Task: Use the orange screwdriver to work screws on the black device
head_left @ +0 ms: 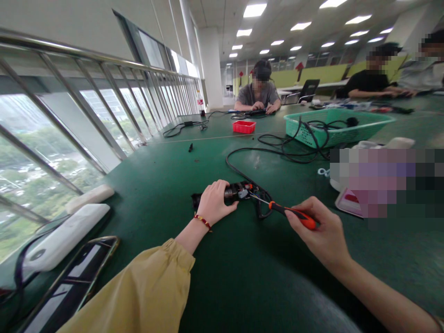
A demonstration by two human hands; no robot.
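Note:
My left hand (215,201) is wrapped over a black power strip (231,192) lying on the green table (215,277), pinning it down. My right hand (321,231) grips an orange-handled screwdriver (293,215). Its metal tip points left and touches the open end of the strip, where small coloured parts show. A black cable (243,172) runs from that end in a loop toward the far side of the table.
A phone (74,277) and two white power banks (65,236) lie at the near left by the window railing. A green basket (333,127) with cables stands far right, a red tray (243,126) behind. Other people sit at the far end.

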